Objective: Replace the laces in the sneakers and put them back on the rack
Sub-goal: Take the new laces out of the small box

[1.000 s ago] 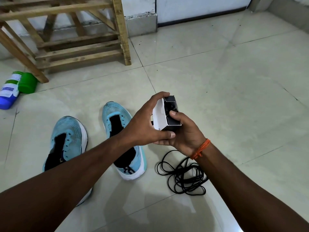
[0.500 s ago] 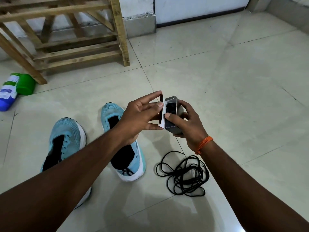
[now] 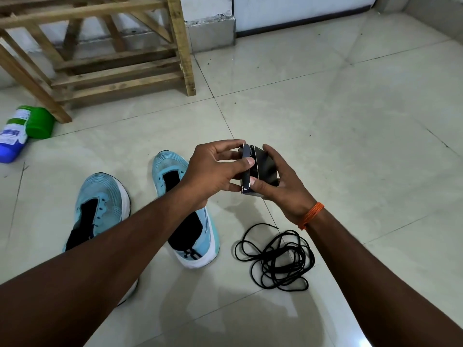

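Note:
Two light blue sneakers without laces lie on the tiled floor, the left sneaker (image 3: 100, 209) partly under my left forearm and the right sneaker (image 3: 193, 236) behind my left wrist. A loose tangle of black laces (image 3: 275, 259) lies on the floor to their right. Above them I hold a small dark cardboard box (image 3: 263, 166). My right hand (image 3: 288, 186) grips its body from the right. My left hand (image 3: 215, 171) pinches the box's end flap between thumb and fingers. The wooden shoe rack (image 3: 112, 58) stands at the back left.
A blue and white bottle with a green cap (image 3: 22, 131) lies on the floor by the rack's front leg. A low wall ledge (image 3: 210, 33) and a white door run along the back. Bare tiles stretch to the right.
The box's white inner flap, open a second ago, has been folded down against the box. My left hand moved from the box's side to pinching the flap; both hands shifted slightly.

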